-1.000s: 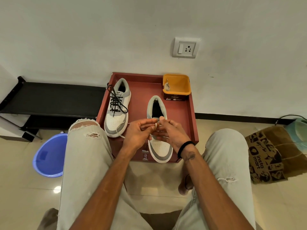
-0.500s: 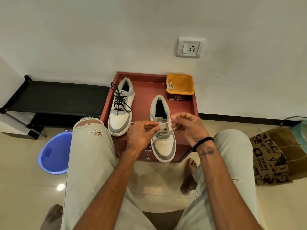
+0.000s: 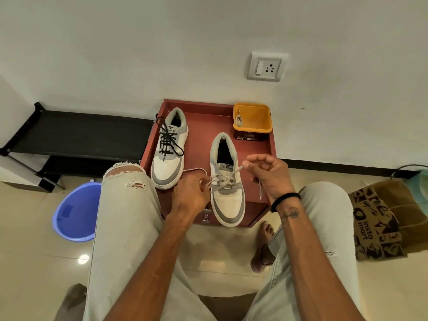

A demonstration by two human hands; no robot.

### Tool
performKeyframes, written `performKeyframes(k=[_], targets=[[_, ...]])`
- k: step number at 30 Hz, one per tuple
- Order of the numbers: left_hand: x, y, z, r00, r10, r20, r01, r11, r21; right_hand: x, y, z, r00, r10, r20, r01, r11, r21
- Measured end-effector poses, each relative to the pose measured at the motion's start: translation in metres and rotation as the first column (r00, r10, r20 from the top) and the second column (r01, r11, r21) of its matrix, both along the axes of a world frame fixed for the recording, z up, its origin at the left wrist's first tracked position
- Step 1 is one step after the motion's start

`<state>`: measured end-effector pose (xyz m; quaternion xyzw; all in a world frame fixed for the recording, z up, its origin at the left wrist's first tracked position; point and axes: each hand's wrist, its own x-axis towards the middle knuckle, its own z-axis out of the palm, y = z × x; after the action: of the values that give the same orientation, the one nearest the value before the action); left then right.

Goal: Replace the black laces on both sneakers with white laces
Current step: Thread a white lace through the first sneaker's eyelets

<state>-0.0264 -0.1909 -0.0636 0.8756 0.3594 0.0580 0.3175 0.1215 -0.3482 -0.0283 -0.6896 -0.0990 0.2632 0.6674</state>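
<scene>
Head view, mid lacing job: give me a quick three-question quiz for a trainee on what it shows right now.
1. True or false: the left sneaker on the red table carries black laces.
2. What is each hand doing? A) both rest on the knees B) the left hand and the right hand each pinch one end of the white lace C) one lifts the right sneaker.
3. Fill in: a spare white lace lies in the ____ tub.

Key: 1 true; 2 B; 3 yellow.
</scene>
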Motion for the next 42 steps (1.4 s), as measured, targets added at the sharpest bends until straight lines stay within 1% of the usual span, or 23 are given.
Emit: performKeyframes(k=[2, 4, 6, 9, 12, 15, 18, 23, 25, 27, 30, 31, 33, 35, 38, 40, 42], targets=[[0.004, -0.001, 0.007, 0.980, -0.085, 0.178, 0.101, 0.992, -0.079, -0.004, 0.004, -0.001, 0.995, 0.091, 0.041, -0.089, 0.995, -0.037], [0.008, -0.006, 0.014, 0.939, -0.139, 0.313, 0.203, 0.962, -0.181, -0.008, 0.008, -0.001, 0.987, 0.154, 0.043, -0.152, 0.987, -0.044], [0.011, -0.014, 0.016, 0.910, -0.151, 0.387, 0.262, 0.932, -0.251, -0.011, 0.010, -0.001, 0.984, 0.173, 0.036, -0.172, 0.984, -0.037], [0.011, -0.017, 0.016, 0.895, -0.075, 0.441, 0.234, 0.919, -0.319, -0.012, 0.010, -0.001, 0.982, 0.182, 0.047, -0.179, 0.982, -0.060], [0.009, -0.009, 0.016, 0.907, -0.022, 0.420, 0.174, 0.929, -0.327, -0.007, 0.007, 0.000, 0.976, 0.202, 0.079, -0.192, 0.974, -0.124], [0.004, 0.000, 0.016, 0.942, -0.003, 0.336, 0.091, 0.965, -0.245, 0.001, -0.001, 0.004, 0.969, 0.201, 0.141, -0.171, 0.964, -0.203], [-0.001, 0.007, 0.020, 0.962, -0.014, 0.273, 0.065, 0.982, -0.177, 0.012, -0.008, 0.012, 0.933, 0.266, 0.243, -0.184, 0.931, -0.316], [0.000, 0.016, 0.033, 0.979, -0.090, 0.183, 0.111, 0.988, -0.106, 0.024, -0.007, 0.023, 0.877, 0.356, 0.324, -0.224, 0.898, -0.380], [0.003, 0.017, 0.037, 0.980, -0.121, 0.159, 0.131, 0.990, -0.055, 0.027, -0.005, 0.023, 0.852, 0.386, 0.354, -0.238, 0.888, -0.394], [0.012, 0.018, 0.043, 0.967, -0.164, 0.194, 0.171, 0.985, -0.021, 0.030, 0.000, 0.022, 0.827, 0.418, 0.375, -0.263, 0.878, -0.400], [0.035, 0.019, 0.049, 0.933, -0.278, 0.229, 0.295, 0.954, -0.044, 0.034, 0.010, 0.018, 0.796, 0.445, 0.412, -0.290, 0.876, -0.386], [0.043, 0.020, 0.047, 0.925, -0.302, 0.231, 0.330, 0.940, -0.091, 0.036, 0.014, 0.016, 0.792, 0.440, 0.423, -0.294, 0.882, -0.368], [0.057, 0.024, 0.040, 0.926, -0.274, 0.261, 0.341, 0.903, -0.262, 0.037, 0.021, 0.012, 0.796, 0.422, 0.434, -0.296, 0.897, -0.328], [0.062, 0.028, 0.032, 0.938, -0.201, 0.281, 0.308, 0.855, -0.416, 0.034, 0.026, 0.008, 0.796, 0.396, 0.457, -0.268, 0.909, -0.320], [0.071, 0.032, 0.022, 0.960, -0.055, 0.276, 0.225, 0.739, -0.635, 0.036, 0.034, 0.004, 0.786, 0.358, 0.504, -0.212, 0.922, -0.325], [0.076, 0.031, 0.022, 0.969, 0.033, 0.245, 0.162, 0.667, -0.727, 0.038, 0.036, 0.005, 0.771, 0.351, 0.532, -0.190, 0.923, -0.333], [0.081, 0.032, 0.023, 0.980, 0.038, 0.195, 0.126, 0.639, -0.759, 0.040, 0.038, 0.006, 0.747, 0.354, 0.562, -0.169, 0.920, -0.355]])
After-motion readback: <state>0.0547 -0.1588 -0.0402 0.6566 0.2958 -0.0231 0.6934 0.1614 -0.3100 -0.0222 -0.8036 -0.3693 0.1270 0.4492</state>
